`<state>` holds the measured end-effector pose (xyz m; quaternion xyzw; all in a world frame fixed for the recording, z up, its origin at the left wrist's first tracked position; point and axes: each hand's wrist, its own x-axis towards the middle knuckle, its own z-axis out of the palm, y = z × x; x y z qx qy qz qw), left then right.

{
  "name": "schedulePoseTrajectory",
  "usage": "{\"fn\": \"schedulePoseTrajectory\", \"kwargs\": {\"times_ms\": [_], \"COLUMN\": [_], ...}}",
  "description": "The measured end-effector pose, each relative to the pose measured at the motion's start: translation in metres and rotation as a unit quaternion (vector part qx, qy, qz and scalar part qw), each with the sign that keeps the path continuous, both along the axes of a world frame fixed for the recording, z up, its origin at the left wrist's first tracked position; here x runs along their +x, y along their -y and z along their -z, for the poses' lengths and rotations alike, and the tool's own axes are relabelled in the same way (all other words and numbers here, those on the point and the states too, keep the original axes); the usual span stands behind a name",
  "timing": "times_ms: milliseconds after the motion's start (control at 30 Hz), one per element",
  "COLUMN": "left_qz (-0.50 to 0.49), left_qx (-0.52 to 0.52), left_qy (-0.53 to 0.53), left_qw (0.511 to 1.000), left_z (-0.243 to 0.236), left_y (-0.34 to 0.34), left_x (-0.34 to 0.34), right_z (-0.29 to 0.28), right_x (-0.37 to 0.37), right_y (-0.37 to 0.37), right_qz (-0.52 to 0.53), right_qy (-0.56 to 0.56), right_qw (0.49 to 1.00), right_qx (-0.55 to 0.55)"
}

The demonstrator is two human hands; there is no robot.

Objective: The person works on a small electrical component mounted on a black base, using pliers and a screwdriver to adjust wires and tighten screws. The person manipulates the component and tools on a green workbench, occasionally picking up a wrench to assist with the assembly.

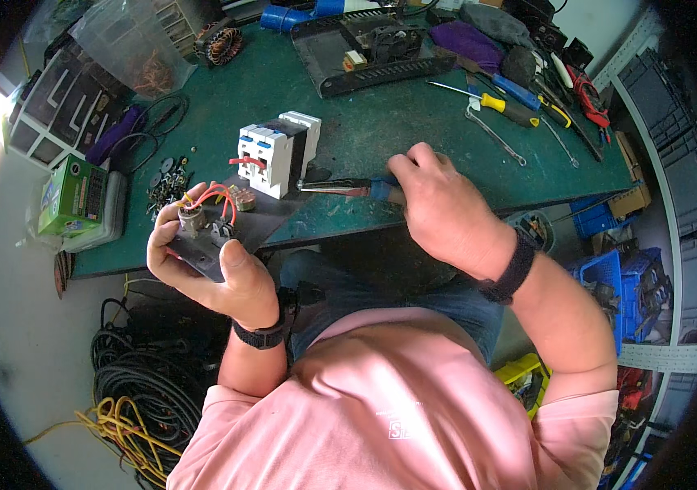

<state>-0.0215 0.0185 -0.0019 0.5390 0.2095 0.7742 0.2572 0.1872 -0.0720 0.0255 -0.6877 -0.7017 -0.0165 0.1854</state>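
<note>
My left hand grips a dark mounting plate at its near left. The plate carries a white circuit breaker assembly with a red link on its front, a cylindrical metal component with yellow and red wires, a small black part and a small terminal block. My right hand is closed around long-nosed pliers, whose metal jaws point left near the breaker's lower right. I cannot tell whether the jaws touch anything.
The green bench holds screws, boxes, a black tray, screwdrivers, wrenches and a plastic bag. Blue bins stand at the right; coiled cables lie below at the left.
</note>
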Motion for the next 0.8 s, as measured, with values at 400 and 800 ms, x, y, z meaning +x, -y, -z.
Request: {"fn": "schedulePoseTrajectory", "kwargs": {"times_ms": [400, 800], "left_qz": [-0.049, -0.045], "left_qx": [0.046, 0.027], "left_qy": [-0.052, -0.062], "left_qw": [0.996, 0.997], "left_z": [-0.0003, 0.0053], "left_y": [0.0053, 0.004], "left_x": [0.003, 0.0025], "right_z": [0.0018, 0.0061], "right_x": [-0.0027, 0.0009], "right_y": [-0.0013, -0.0026], "right_qz": [-0.002, 0.01], "right_qy": [-0.002, 0.0], "right_qw": [1.0, 1.0], "right_qx": [-0.009, -0.006]}}
